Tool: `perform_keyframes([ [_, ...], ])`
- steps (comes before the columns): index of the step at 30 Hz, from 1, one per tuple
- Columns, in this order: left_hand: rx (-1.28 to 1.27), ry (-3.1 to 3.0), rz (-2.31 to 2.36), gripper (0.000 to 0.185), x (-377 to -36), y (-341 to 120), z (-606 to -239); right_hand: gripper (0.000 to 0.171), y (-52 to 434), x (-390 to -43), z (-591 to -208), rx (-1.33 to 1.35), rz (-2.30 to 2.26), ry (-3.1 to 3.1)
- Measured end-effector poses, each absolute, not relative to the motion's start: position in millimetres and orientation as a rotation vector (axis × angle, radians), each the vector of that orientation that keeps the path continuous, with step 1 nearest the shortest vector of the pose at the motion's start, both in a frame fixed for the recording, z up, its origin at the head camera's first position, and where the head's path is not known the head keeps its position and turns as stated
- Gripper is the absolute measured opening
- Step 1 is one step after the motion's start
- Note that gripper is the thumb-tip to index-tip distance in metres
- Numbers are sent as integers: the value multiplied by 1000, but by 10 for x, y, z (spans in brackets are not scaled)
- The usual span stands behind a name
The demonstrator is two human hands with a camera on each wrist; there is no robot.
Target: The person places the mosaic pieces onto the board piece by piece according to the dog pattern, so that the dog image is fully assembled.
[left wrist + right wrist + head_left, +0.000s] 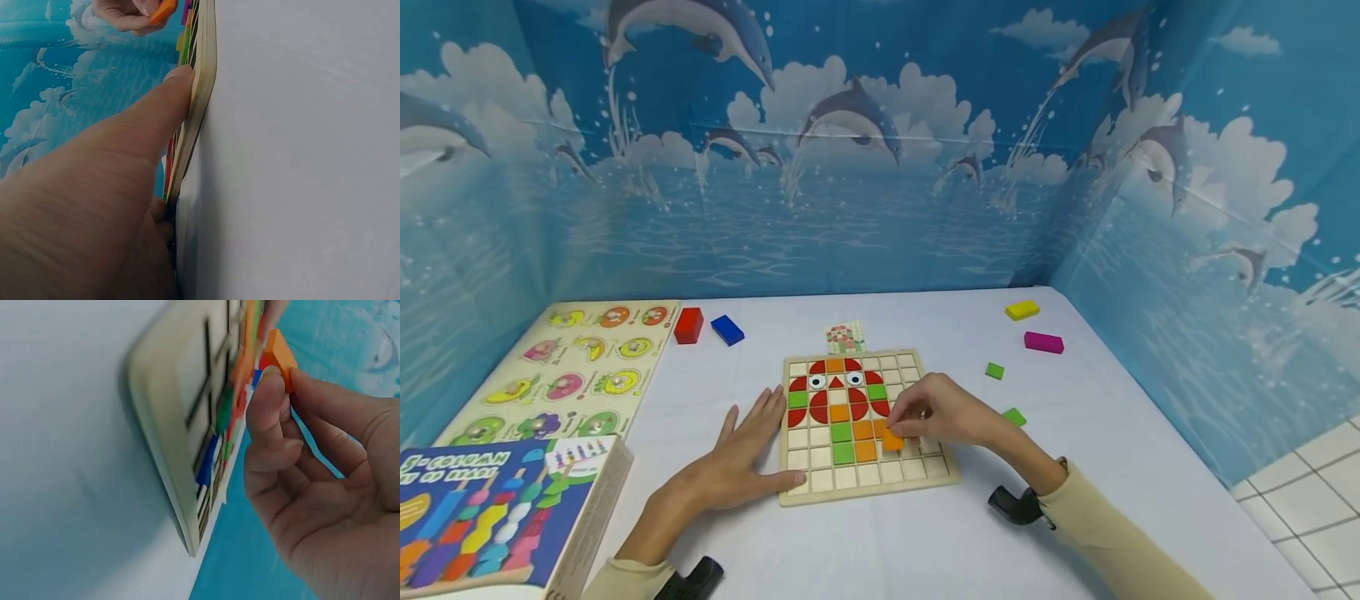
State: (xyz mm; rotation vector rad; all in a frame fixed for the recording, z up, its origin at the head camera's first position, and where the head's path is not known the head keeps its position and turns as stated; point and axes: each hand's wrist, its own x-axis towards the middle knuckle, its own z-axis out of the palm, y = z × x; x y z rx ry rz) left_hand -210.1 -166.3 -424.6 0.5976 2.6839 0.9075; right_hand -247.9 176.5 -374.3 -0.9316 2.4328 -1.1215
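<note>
On the wooden grid puzzle board point(867, 427), the upper rows are filled and the near rows are mostly bare. The right hand point(936, 410) pinches a small orange square tile point(892, 440), seemingly just above a right-side cell, while the flat, spread left hand point(741, 458) steadies the board's left edge.

The person has two bare hands, the left hand point(737, 467) and the right hand point(940, 412). No rings or gloves are on the fingers point(270, 406). Each arm wears a long sleeve in a soft cream colour point(1097, 525). The sleeves end at the wrists. A small black camera box point(1017, 505) sits on each wrist, smooth and a bit shiny.
</note>
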Motion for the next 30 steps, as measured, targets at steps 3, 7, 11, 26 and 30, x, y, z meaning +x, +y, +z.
perform_keyframes([
  [3, 599, 2673, 917, 120, -2091, -1655, -4227, 4, 1708, -2440, -3785, -969, -1085, 2487],
  [7, 588, 2657, 924, 120, -2077, -1653, -4221, 6, 1682, -2404, -3830, -1008, -1040, 2545],
  [11, 583, 2647, 933, 120, -2075, -1650, -4221, 8, 1676, -2384, -3832, -1016, -1020, 2572],
  [26, 619, 2670, 936, 120, -2103, -1640, -4237, 12, 1698, -2417, -3814, -975, -1057, 2530],
  [30, 627, 2680, 938, 121, -2096, -1653, -4256, 10, 1790, -2490, -3797, -957, -1102, 2497],
])
